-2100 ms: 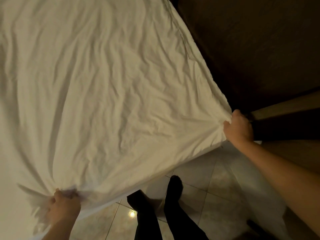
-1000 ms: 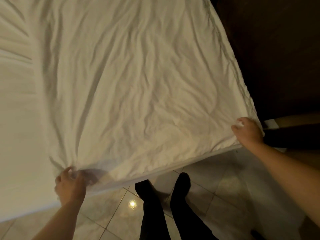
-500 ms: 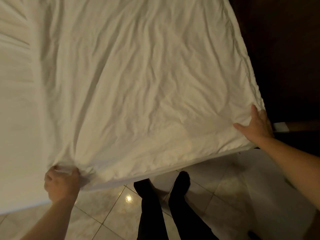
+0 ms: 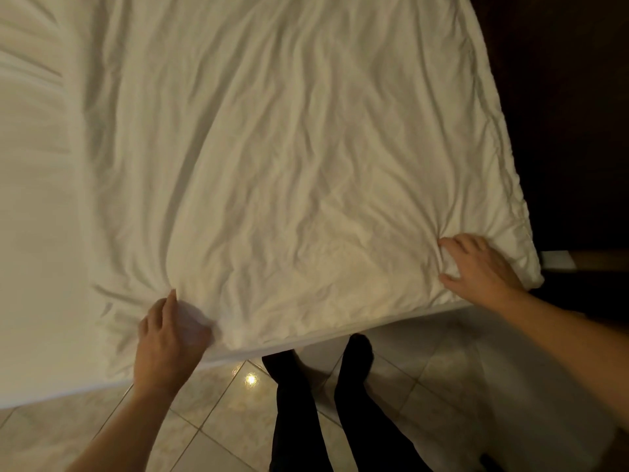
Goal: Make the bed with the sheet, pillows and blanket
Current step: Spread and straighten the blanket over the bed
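- Left hand (image 4: pixel 166 338) — a moment ago fisted on the hem, now opened and laid flat, fingers together, on the sheet (image 4: pixel 289 148) at the bed's near edge.
- Right hand (image 4: pixel 476 264) — fingers spread, pressing the near corner; neither grips.
- Sheet covers the bed, wrinkled: pulling has given way to smoothing.

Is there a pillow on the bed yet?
No, only the wrinkled white sheet covers the visible part of the bed, with the left hand and right hand resting on it.
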`<state>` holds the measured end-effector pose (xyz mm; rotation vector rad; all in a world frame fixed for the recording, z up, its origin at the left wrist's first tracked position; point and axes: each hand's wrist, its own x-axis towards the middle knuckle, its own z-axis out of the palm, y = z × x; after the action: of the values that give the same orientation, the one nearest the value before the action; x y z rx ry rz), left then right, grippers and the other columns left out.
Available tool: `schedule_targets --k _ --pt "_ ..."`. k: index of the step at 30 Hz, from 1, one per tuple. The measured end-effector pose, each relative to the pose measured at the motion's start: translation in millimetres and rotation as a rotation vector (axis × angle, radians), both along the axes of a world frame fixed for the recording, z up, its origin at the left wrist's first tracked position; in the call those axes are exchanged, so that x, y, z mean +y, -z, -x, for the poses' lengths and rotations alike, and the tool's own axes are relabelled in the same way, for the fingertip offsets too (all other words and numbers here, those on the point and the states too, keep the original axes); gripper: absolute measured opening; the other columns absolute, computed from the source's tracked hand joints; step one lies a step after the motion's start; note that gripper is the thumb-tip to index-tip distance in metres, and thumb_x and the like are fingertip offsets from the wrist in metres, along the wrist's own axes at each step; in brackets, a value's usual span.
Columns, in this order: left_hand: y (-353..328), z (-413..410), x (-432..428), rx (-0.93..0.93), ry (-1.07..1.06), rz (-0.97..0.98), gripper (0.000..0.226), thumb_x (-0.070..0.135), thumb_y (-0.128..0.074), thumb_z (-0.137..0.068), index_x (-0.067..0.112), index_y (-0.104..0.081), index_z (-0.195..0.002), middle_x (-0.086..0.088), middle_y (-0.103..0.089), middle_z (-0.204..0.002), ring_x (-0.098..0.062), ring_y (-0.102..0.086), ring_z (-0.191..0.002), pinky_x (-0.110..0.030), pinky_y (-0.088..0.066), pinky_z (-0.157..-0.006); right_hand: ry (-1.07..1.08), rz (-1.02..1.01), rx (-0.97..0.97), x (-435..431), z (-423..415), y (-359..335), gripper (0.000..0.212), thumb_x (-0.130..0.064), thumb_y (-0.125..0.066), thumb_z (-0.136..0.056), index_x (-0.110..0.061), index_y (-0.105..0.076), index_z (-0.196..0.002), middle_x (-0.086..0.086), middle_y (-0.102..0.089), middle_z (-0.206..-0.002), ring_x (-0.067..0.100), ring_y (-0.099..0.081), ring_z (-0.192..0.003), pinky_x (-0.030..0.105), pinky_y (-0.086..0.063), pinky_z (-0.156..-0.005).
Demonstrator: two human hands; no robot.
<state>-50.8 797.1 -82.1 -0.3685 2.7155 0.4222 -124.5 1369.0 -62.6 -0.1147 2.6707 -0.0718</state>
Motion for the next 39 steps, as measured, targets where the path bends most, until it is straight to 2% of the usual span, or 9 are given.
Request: schedule_targets --k 6,8,10,14,19,23,28,34,39 --pt "1 -1 8 0.064 0.158 0.007 0.112 0.062 -0.061 -0.073 0.004 -0.024 -0.160 -0.020 -0.030 -0.161 -0.045 -0.033 -0.144 -0.060 -0.037 -0.116 -0.095 -0.046 -0.122 -4 -16 8 0.125 -0.077 -0.073 -0.060 -0.024 -0.019 -0.159 0.008 -0.038 -0.149 0.033 -0.043 -0.132 0.053 -0.040 -0.107" --pt "-1 0 12 0.038 0.194 0.037 0.116 0.067 -0.057 -0.072 0.008 -0.019 -0.164 -0.019 -0.027 -0.164 -0.044 -0.028 -0.150 -0.060 -0.032 -0.119 -0.105 -0.093 -0.131 -9 -22 10 0.129 -0.080 -0.067 -0.062 -0.027 -0.007 -0.163 0.010 -0.027 -0.160 0.037 -0.033 -0.142 0.060 -0.030 -0.113" --pt "-4 0 17 0.015 0.198 0.032 0.120 0.072 -0.058 -0.070 0.015 -0.014 -0.166 -0.016 -0.023 -0.168 -0.042 -0.023 -0.153 -0.061 -0.028 -0.121 -0.149 -0.133 -0.108 -16 -26 12 0.129 -0.075 -0.073 -0.061 -0.023 -0.012 -0.163 0.011 -0.023 -0.165 0.039 -0.030 -0.146 0.065 -0.024 -0.116" --pt "-6 -4 6 -0.076 0.259 -0.005 0.135 0.076 -0.068 -0.060 0.030 0.000 -0.167 -0.008 -0.009 -0.174 -0.040 -0.012 -0.158 -0.061 -0.025 -0.121 -0.185 -0.080 -0.117 -23 -23 10 0.122 -0.063 -0.078 -0.068 -0.023 -0.012 -0.162 0.012 -0.023 -0.165 0.038 -0.032 -0.145 0.061 -0.036 -0.112" --pt "-6 3 -15 -0.095 0.332 0.004 0.137 0.041 -0.098 -0.057 0.026 -0.017 -0.167 -0.011 -0.025 -0.169 -0.042 -0.030 -0.150 -0.062 -0.042 -0.113 -0.146 0.009 -0.109 -25 -7 -5 0.095 -0.041 -0.078 -0.079 -0.026 -0.028 -0.158 0.008 -0.036 -0.157 0.033 -0.041 -0.137 0.048 -0.046 -0.105" --pt "-6 10 -28 -0.006 0.292 -0.001 0.125 0.015 -0.098 -0.055 0.023 -0.033 -0.162 -0.012 -0.039 -0.161 -0.042 -0.045 -0.138 -0.061 -0.049 -0.104 -0.081 0.022 -0.082 -34 -3 -5 0.082 -0.037 -0.073 -0.083 -0.027 -0.035 -0.155 0.004 -0.040 -0.154 0.031 -0.045 -0.134 0.046 -0.049 -0.100" --pt "1 12 -30 -0.064 0.342 0.050 0.132 0.024 -0.096 -0.054 0.025 -0.025 -0.165 -0.010 -0.033 -0.165 -0.042 -0.039 -0.144 -0.058 -0.041 -0.111 -0.078 -0.061 -0.116 -37 -4 8 0.107 -0.054 -0.072 -0.070 -0.025 -0.021 -0.159 0.007 -0.031 -0.158 0.034 -0.041 -0.136 0.051 -0.046 -0.104" --pt "12 18 -27 0.013 0.318 0.029 0.116 0.005 -0.093 -0.060 0.018 -0.036 -0.160 -0.019 -0.043 -0.158 -0.049 -0.049 -0.130 -0.063 -0.050 -0.100 -0.052 -0.189 -0.148 -47 -9 9 0.129 -0.070 -0.068 -0.059 -0.029 0.000 -0.161 0.007 -0.016 -0.164 0.036 -0.029 -0.142 0.061 -0.038 -0.106" --pt "15 20 -19 0.043 0.286 0.091 0.105 -0.003 -0.088 -0.063 0.019 -0.042 -0.154 -0.018 -0.046 -0.153 -0.054 -0.052 -0.118 -0.065 -0.053 -0.089 -0.114 -0.278 -0.102 -51 -8 14 0.115 -0.053 -0.084 -0.066 -0.019 -0.025 -0.159 0.011 -0.033 -0.159 0.038 -0.043 -0.134 0.063 -0.039 -0.105"
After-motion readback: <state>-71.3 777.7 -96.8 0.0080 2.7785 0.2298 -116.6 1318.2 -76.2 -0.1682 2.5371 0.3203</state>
